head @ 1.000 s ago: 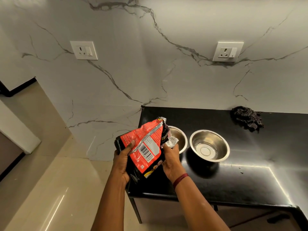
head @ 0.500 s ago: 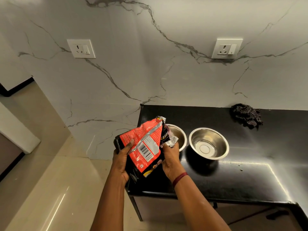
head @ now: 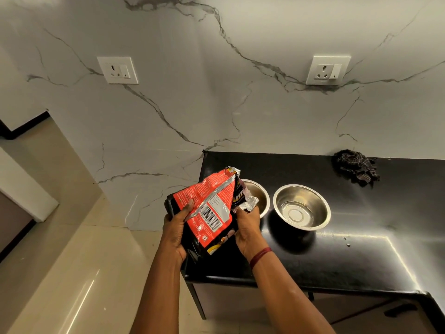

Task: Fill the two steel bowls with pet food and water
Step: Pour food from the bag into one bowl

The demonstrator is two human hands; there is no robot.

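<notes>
Black polished stone forms the countertop (head: 313,261), which meets a white marble-look wall (head: 216,104) veined in grey. A left socket (head: 117,70) and a right socket (head: 328,70), both white, are set in that wall. Glossy beige floor tiles (head: 72,261) spread out past the counter's left end. A dark checked cloth (head: 355,169) lies crumpled at the back of the counter, by the wall.

Two steel bowls stand side by side near the left end. The right bowl (head: 301,207) is in full view, its inside shining. The left bowl (head: 258,195) is partly hidden behind a red and black pet food pouch (head: 209,208), which is held tilted above the counter's front left corner, its torn silver top pointing up.

The left hand (head: 177,227) grips the pouch's lower left side, thumb (head: 189,206) pressed on the red face and the other fingers wrapped behind. The right hand (head: 246,227) clasps the right edge just under the crumpled foil opening, fingers curled round it; a red thread band (head: 260,254) circles that wrist
</notes>
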